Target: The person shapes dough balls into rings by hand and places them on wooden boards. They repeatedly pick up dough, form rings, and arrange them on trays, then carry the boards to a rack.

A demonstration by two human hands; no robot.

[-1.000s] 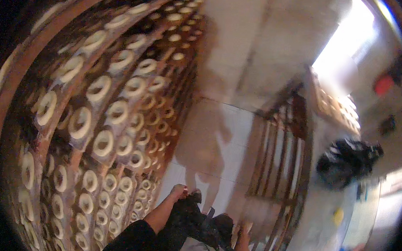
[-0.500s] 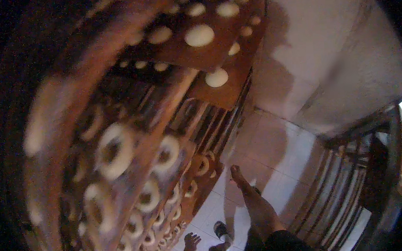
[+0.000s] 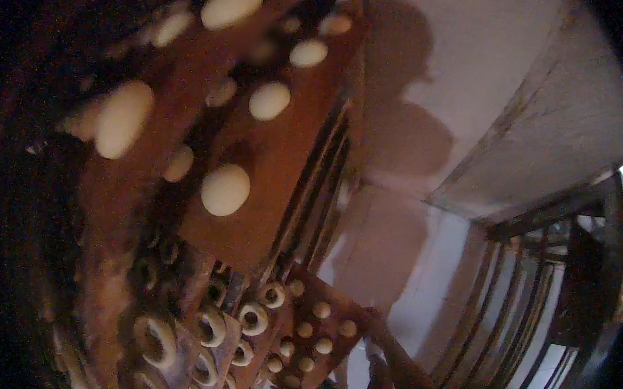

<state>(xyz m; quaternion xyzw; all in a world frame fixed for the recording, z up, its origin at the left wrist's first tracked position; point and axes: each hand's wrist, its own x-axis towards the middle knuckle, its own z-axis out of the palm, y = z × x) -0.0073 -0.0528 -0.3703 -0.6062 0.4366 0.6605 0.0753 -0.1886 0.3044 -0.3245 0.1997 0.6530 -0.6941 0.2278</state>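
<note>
A small brown tray (image 3: 332,328) with several round dough balls (image 3: 324,346) is tilted low in the middle of the head view. My right hand (image 3: 373,319) is closed on its right corner, the forearm reaching up from the lower edge. My left hand does not show; the tray and rack may cover it. To the left of this tray, dough rings (image 3: 253,319) lie in rows on boards in a rack. Above them, a brown board (image 3: 260,162) juts out with pale dough rounds (image 3: 225,190) on it.
More dough rounds (image 3: 124,120) sit on a blurred upper board close at the left. A pale wall (image 3: 487,51) with dark shadows rises at the right. A slatted wooden rack (image 3: 521,303) stands at the lower right, beside the tiled floor (image 3: 417,266).
The tray of dough balls has come into view with my right hand on it. That hand was empty and stretched before. My left hand has gone from sight, and the view has shifted along the rack.
</note>
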